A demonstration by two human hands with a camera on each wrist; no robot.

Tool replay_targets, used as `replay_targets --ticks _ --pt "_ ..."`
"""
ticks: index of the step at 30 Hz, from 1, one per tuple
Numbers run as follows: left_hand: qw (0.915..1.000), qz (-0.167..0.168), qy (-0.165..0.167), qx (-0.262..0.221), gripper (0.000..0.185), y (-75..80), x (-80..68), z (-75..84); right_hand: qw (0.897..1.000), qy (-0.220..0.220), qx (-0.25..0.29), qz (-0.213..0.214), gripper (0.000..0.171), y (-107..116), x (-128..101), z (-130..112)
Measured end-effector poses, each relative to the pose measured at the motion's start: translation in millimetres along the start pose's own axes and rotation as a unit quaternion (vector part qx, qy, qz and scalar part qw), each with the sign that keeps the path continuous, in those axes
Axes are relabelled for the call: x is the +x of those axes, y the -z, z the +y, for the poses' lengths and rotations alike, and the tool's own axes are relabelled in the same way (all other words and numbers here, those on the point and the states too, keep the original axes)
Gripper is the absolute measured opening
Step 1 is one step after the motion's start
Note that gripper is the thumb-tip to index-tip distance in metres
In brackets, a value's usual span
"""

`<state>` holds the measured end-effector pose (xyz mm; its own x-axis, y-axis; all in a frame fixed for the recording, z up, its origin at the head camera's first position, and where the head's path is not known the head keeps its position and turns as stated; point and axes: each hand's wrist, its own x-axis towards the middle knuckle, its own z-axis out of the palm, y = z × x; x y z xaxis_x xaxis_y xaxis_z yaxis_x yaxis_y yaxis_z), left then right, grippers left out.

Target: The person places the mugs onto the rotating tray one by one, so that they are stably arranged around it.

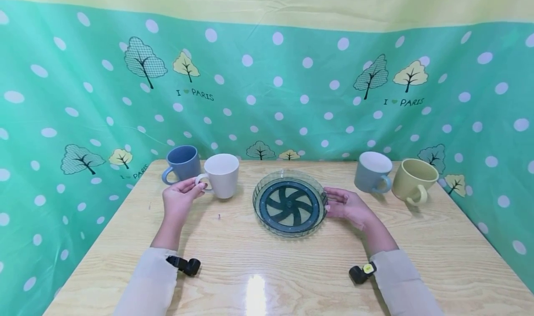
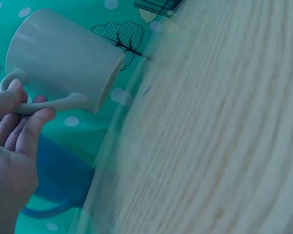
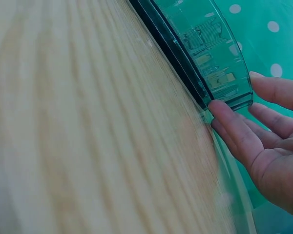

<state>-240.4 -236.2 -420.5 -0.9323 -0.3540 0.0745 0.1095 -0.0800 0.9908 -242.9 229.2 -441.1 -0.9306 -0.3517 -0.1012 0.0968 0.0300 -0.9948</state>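
While left hand [image 1: 180, 198] is pinching white mug [image 1: 224, 179] by handle [image 2: 63, 104], right hand [image 1: 348, 207], loosely extended, is touching tray [image 1: 263, 186]. Both are probably steadying.

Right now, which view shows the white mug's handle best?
The left wrist view: the handle looms large there, though the left hand pinches and partly covers it. The head view shows it smaller; the right wrist view doesn't show it.
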Motion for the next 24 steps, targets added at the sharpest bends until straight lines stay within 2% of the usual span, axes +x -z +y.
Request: replay_targets --ticks 6,14,19,24 --pt "0.9999 -0.011 -0.005 0.003 0.044 -3.5 -3.2 5.8 1.000 0.003 0.002 -0.001 0.071 0.1 -0.4 0.2" --pt "0.9995 -0.020 -0.013 -0.020 0.049 -9.3 -4.1 10.9 1.000 0.007 0.002 -0.002 0.071 1.2 0.2 2.2" --pt "0.9991 -0.033 -0.024 -0.012 0.044 -13.1 -5.7 15.3 1.000 0.005 0.006 -0.004 0.071 0.4 -0.3 1.4" --pt "0.9980 -0.041 -0.041 -0.027 0.040 -17.3 -7.4 19.3 1.000 0.005 0.004 -0.005 0.072 -1.0 -0.9 0.4"
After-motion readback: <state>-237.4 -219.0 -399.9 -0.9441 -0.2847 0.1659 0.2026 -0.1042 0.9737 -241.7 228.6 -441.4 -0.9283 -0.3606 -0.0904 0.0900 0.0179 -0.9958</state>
